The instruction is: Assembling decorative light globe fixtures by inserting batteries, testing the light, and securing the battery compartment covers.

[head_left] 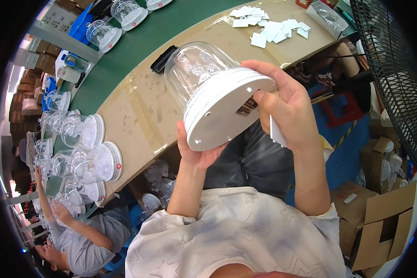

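Observation:
A clear dome (190, 62) on a round white base (217, 118) is tilted in front of me, its flat underside turned up toward me. Under the base's lower left rim is my left hand (200, 155), closed around the edge. My right hand (289, 109) is at the opposite rim, index finger along the side and thumb by the battery compartment (248, 107). That compartment is uncovered, with what look like batteries inside. Between the right palm and curled fingers sits a small white flat cover (276, 133). Decoration shows through the dome.
White square pieces (273, 32) lie scattered on the curved tan table (139, 104), near a clear-lined box (326, 18). A black strap-like item (163, 59) rests beside the dome. Several domes (99, 160) crowd the left, by a co-worker (88, 241). A black wire guard (394, 69) and open carton (387, 222) stand right.

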`<state>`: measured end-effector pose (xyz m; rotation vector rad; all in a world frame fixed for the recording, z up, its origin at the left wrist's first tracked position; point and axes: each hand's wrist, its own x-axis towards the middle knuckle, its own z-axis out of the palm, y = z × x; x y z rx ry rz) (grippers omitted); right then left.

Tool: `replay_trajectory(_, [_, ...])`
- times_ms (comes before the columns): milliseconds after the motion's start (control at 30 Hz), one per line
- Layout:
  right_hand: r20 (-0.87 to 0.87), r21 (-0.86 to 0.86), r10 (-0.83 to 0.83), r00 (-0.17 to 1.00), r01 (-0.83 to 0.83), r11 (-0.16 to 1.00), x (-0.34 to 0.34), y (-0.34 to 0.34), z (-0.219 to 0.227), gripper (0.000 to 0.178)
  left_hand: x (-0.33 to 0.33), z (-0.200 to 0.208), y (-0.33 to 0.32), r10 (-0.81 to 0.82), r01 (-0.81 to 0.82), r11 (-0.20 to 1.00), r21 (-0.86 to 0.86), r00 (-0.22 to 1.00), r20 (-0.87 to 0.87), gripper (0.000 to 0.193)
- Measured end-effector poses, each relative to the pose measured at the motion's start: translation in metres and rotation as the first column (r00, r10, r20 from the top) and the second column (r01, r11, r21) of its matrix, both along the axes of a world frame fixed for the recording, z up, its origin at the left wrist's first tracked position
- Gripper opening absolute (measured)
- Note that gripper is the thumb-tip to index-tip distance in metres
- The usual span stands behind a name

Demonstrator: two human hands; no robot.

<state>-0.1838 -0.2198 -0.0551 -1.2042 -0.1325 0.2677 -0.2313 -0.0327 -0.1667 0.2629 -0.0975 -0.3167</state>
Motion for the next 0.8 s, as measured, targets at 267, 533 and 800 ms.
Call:
replay_trajectory(267, [0.035, 0.021, 0.055, 0.998, -0.056, 0.998, -0.002, -0.003, 0.000, 0.053, 0.002, 0.008, 0.000, -0.009, 0.012, 1.000, 0.029, 0.995, -0.099, 0.094])
replay_trajectory(533, [0.045, 0.044, 0.060, 0.997, -0.062, 0.997, 0.000, -0.004, -0.002, 0.055, 0.004, 0.009, 0.000, 0.012, -0.003, 0.996, 0.091, 0.994, -0.108, 0.095])
replay_trajectory(800, [0.152, 0.329, 0.128, 0.980, -0.172, 0.928, -0.002, -0.021, -0.026, 0.058, -0.003, 0.031, -0.006, 0.040, -0.071, 0.957, 0.280, 0.993, 0.113, 0.122])
